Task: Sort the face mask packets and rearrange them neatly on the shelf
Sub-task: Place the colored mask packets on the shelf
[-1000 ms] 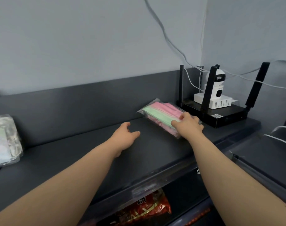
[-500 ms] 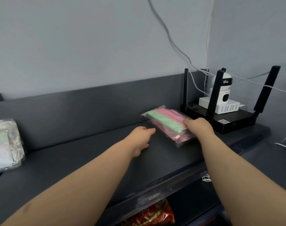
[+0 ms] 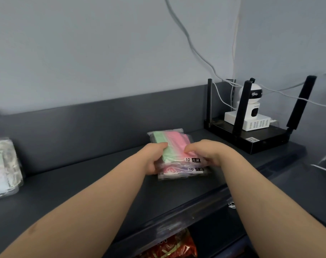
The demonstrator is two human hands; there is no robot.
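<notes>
Two clear face mask packets lie stacked on the dark shelf. The top packet shows green and pink masks; the lower packet sticks out toward me. My left hand grips the stack's left edge, thumb on top. From the right, my right hand holds the stack with its fingers curled over the top packet. A second pile of pale packets sits at the shelf's far left, partly cut off.
A black router with tall antennas stands at the shelf's right end, a white camera on top. Cables hang down the wall. A red snack bag shows on the shelf below.
The stack has been turned and pulled left, away from the router. My left hand moved right and took hold of its left edge; my right hand kept hold.
</notes>
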